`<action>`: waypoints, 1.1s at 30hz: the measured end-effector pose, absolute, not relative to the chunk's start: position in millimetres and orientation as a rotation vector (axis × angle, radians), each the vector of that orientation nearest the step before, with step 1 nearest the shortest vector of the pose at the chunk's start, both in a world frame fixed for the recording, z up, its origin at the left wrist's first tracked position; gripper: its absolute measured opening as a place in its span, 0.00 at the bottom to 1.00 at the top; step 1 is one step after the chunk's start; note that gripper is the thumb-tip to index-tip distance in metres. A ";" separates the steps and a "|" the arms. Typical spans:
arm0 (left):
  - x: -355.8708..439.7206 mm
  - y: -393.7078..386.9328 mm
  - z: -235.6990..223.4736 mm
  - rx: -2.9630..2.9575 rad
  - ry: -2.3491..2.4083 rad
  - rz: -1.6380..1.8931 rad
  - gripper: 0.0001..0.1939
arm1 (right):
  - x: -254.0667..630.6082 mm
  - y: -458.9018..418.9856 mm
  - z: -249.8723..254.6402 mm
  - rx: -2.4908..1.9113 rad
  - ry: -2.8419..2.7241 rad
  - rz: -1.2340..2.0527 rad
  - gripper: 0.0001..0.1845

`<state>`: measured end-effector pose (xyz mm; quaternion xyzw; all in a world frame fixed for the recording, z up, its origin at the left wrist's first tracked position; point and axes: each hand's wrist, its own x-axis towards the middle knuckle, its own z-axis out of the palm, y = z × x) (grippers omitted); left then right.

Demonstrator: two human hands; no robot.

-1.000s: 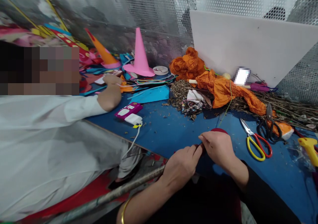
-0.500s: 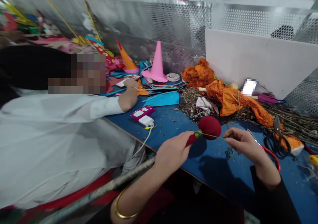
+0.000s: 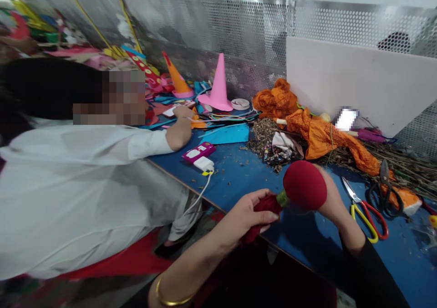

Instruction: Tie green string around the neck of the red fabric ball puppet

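A dark red cloth bundle with a round, stuffed ball head (image 3: 305, 185) is held above the table's front edge. Green thread (image 3: 282, 198) is wrapped round its neck. My left hand (image 3: 251, 212) is closed on the gathered cloth tail just below that wrap. Behind the ball is my right hand (image 3: 332, 198); the ball covers its fingers, so their grip is hidden. To the right of that hand, scissors with one red and one yellow handle (image 3: 367, 219) lie partly spread on the blue table (image 3: 235, 187).
Black scissors (image 3: 385, 192), orange cloth (image 3: 312, 137) and dry stalks (image 3: 406, 162) lie to the right. A purple box (image 3: 198, 152) with a white plug is near a co-worker's arm (image 3: 179, 132) at left. Behind stand a pink cone hat (image 3: 220, 87) and a white board (image 3: 355, 80).
Both hands rose with the red bundle from low at the table edge. My right hand drew green thread out to the right, then moved behind the ball. The view shifted a little.
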<state>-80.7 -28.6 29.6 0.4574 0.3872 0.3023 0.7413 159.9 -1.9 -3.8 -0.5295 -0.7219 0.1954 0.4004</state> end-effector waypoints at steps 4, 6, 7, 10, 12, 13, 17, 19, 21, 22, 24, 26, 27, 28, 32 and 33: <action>-81.8 -27.4 29.8 0.862 0.804 0.714 0.21 | 129.1 -15.8 -12.8 -0.968 -1.733 1.143 0.24; -83.5 -26.2 27.5 0.822 0.804 0.736 0.22 | 115.2 -21.6 -11.8 -0.912 -1.711 1.291 0.19; -84.6 -25.5 26.2 0.808 0.815 0.753 0.22 | 110.4 -24.2 -9.6 -0.920 -1.747 1.287 0.15; -88.1 -22.9 23.3 0.770 0.864 0.787 0.24 | 105.1 -31.4 0.1 -1.026 -1.923 0.963 0.18; -89.3 -21.3 22.3 0.742 0.860 0.779 0.25 | 105.4 -36.8 5.2 -1.020 -2.004 0.676 0.19; -89.3 -20.7 21.9 0.730 0.849 0.779 0.26 | 105.2 -39.8 6.5 -0.976 -2.025 0.575 0.17; -86.4 -19.7 17.5 0.720 0.844 0.811 0.24 | 98.0 -51.8 5.2 -0.807 -1.896 0.483 0.13; -84.0 -20.2 12.9 0.723 0.837 0.802 0.22 | 92.7 -54.7 2.3 -0.773 -1.739 0.616 0.13; -81.6 -21.1 7.8 0.712 0.819 0.786 0.21 | 88.5 -54.1 -1.1 -0.714 -1.557 0.839 0.15; -80.6 -21.6 5.4 0.704 0.813 0.777 0.21 | 87.2 -52.8 -2.9 -0.677 -1.464 0.953 0.16; -79.4 -22.1 1.7 0.695 0.821 0.751 0.20 | 86.4 -49.5 -5.9 -0.650 -1.311 1.134 0.20; -79.9 -21.9 -0.6 0.697 0.834 0.726 0.20 | 87.3 -47.3 -6.3 -0.748 -1.275 1.237 0.22; -80.9 -21.4 -1.4 0.701 0.834 0.715 0.19 | 88.0 -46.9 -5.2 -0.824 -1.288 1.247 0.22; -82.3 -20.8 -2.0 0.703 0.826 0.707 0.19 | 88.6 -47.1 -3.2 -0.894 -1.314 1.227 0.22; -89.7 -18.3 -3.1 0.673 0.770 0.673 0.20 | 87.7 -50.7 8.4 -1.017 -1.419 1.000 0.23; -91.2 -18.1 -3.0 0.660 0.760 0.666 0.21 | 86.9 -51.8 10.4 -1.027 -1.438 0.955 0.23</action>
